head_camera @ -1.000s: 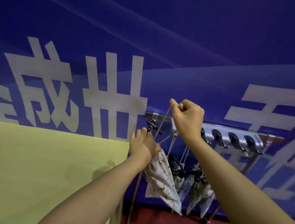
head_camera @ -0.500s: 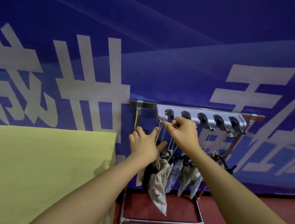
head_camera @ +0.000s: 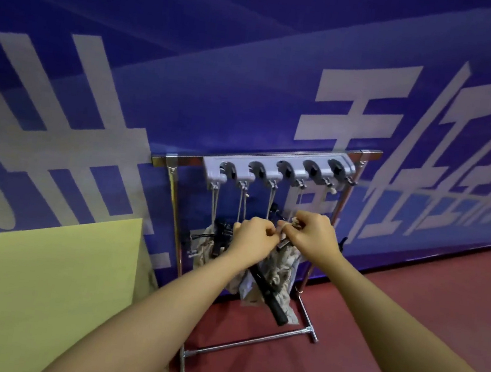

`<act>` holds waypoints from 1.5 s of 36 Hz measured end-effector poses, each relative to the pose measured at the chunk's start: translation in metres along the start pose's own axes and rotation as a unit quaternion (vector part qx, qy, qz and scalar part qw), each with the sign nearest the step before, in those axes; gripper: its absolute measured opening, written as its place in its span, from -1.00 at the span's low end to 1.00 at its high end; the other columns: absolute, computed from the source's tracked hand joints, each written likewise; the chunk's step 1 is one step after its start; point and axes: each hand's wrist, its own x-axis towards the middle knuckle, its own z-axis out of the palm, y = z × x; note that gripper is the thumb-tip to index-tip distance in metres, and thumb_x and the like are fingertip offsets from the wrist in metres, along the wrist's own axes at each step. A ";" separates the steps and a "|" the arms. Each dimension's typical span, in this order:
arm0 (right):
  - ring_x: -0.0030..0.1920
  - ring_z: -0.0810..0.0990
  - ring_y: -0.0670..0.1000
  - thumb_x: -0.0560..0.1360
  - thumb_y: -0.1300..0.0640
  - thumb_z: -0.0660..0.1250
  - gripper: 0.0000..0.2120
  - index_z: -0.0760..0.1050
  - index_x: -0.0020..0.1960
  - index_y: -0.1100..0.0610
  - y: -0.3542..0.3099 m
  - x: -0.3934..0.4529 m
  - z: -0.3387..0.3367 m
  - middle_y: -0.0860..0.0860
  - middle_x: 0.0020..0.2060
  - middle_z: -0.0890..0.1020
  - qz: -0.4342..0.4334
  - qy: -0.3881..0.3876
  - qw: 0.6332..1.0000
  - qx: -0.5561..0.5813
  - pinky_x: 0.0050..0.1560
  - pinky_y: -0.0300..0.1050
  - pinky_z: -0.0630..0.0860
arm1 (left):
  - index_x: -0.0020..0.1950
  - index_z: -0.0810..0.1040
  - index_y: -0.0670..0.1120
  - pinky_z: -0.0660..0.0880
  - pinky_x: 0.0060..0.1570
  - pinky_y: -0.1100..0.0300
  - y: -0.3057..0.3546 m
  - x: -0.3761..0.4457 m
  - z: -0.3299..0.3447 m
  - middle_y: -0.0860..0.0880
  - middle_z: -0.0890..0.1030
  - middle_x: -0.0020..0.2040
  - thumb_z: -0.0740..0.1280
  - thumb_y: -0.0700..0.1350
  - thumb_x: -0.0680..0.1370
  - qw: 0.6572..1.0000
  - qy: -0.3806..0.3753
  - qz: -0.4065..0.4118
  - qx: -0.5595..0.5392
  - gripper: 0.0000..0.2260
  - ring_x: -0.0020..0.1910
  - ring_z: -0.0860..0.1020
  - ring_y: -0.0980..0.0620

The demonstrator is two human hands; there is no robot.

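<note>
Both grips are clamped on one small thing. The left grip and the right grip pinch a thin pale cord loop in curled fingertips, their knuckles almost meeting, below the long grey plastic hook strip. Just beneath the hands, still lower under the strip, is the folded umbrella of cream patterned fabric with a black rod-like handle. It tilts, with its black end lowest. A cord drops from the strip's fourth hook toward the right grip, but I cannot tell whether it belongs to the pinched loop.

The likely trouble comes from the hold itself. The loop is thin and caught only at the fingertips, so if the umbrella's weight pulls through it, the umbrella could slip and fall to the dark red floor. Other cords hang close by under the strip's left hooks, so a finger may snag the wrong one. The chrome tube rack carrying the strip looks light, and a hard tug could rock it.
</note>
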 end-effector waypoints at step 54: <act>-0.17 0.48 0.19 0.61 0.22 0.12 -0.86 0.37 -0.10 0.17 0.247 0.188 -0.059 0.06 -0.11 0.45 0.058 -0.097 0.990 0.078 -0.14 0.16 0.46 | -0.11 0.63 -0.11 0.58 -0.15 0.06 0.139 0.244 0.156 -0.12 0.67 -0.16 0.19 -0.09 0.60 0.984 0.109 -0.139 0.027 -0.75 -0.17 0.64 -0.14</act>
